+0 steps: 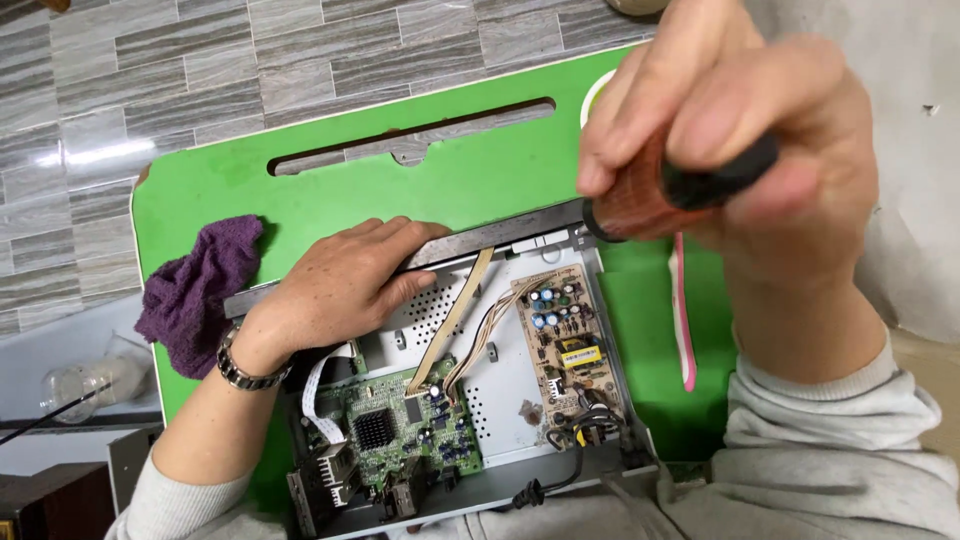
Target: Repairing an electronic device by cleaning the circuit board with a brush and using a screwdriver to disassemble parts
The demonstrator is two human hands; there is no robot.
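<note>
— What do we see beyond the fingertips?
— Grey wood-grain floor tiles [200, 60], with a bright glare patch [95, 153] on them.
— And to the fingers' right?
— We note a plain pale wall [900, 60], evenly lit.

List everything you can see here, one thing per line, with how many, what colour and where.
Folding table: one, green, on the tiled floor.
Opened device chassis: one, grey metal, on the table.
Main circuit board: one, green, chassis lower left.
Power board: one, tan, chassis right.
Cloth: one, purple, table's left edge.
Pink strip: one, right of the chassis.
Screwdriver handle: one, reddish-brown and black, in the right hand.
Wristwatch: one, silver, left wrist.
Left hand: pressing on the chassis's far edge.
Right hand: gripping the handle.
</note>
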